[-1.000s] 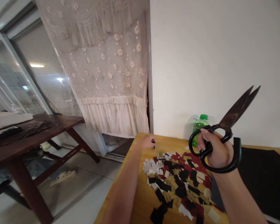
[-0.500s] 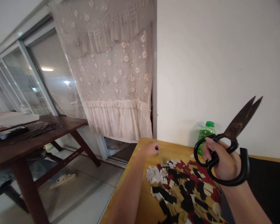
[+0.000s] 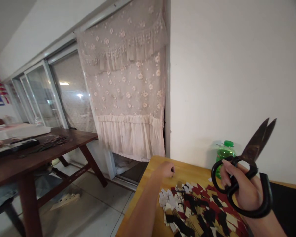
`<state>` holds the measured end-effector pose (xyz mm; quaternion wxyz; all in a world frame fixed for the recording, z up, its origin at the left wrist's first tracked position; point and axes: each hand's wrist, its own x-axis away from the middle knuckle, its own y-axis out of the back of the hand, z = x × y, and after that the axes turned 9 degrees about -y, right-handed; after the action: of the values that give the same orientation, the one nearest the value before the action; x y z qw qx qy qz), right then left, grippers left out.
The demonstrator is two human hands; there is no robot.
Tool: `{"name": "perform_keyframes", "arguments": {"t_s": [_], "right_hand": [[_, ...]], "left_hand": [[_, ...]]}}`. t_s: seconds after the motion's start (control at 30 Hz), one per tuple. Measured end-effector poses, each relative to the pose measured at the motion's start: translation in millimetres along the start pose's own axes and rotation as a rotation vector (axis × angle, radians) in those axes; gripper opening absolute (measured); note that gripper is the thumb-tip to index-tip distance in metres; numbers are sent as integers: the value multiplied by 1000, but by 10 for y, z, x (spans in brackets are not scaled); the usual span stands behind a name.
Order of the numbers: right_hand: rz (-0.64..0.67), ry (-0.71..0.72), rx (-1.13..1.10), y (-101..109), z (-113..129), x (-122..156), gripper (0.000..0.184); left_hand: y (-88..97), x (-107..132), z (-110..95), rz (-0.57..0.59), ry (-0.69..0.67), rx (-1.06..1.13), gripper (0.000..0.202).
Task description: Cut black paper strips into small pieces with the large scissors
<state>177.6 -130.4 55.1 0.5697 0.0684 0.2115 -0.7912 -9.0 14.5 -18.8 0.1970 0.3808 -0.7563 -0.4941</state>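
Note:
My right hand (image 3: pixel 246 189) grips a pair of large black-handled scissors (image 3: pixel 258 140), raised above the right side of the table with the blades pointing up and slightly parted. My left hand (image 3: pixel 166 170) rests near the far left corner of the wooden table (image 3: pixel 187 169), its fingers curled; a small dark spot shows in the curl, and I cannot make out what it is. Between my arms spreads a pile of small cut pieces (image 3: pixel 197 210) in black, tan, red and white. One white piece among them bears printed digits.
Behind the scissors, a green-capped bottle of green liquid (image 3: pixel 225 153) stands against the white wall (image 3: pixel 232 65). A black sheet (image 3: pixel 289 204) lies at the right. Leftward are a dark wooden table (image 3: pixel 71 138) with dark strips, a co-worker's shoe (image 3: pixel 68 199) below, and a lace curtain (image 3: pixel 135 89).
The view has tilted up and turned left, so everything sits lower and further right. Both hands keep their poses, the right still holding the scissors.

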Motion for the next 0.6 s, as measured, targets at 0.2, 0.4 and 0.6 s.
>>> {"name": "perform_keyframes", "arguments": {"t_s": [0.2,0.4,0.6], "right_hand": [[-27,-44,13,-33,60,0,47],[0,-17,45,-49,78,8,50],[-36,33,108,3,-15,-24,47]], "left_hand": [[5,8,-6,-12,36,26,18],[3,35,-37,-73,68,116,19],[242,39,-247,-253,54,406,5]]}}
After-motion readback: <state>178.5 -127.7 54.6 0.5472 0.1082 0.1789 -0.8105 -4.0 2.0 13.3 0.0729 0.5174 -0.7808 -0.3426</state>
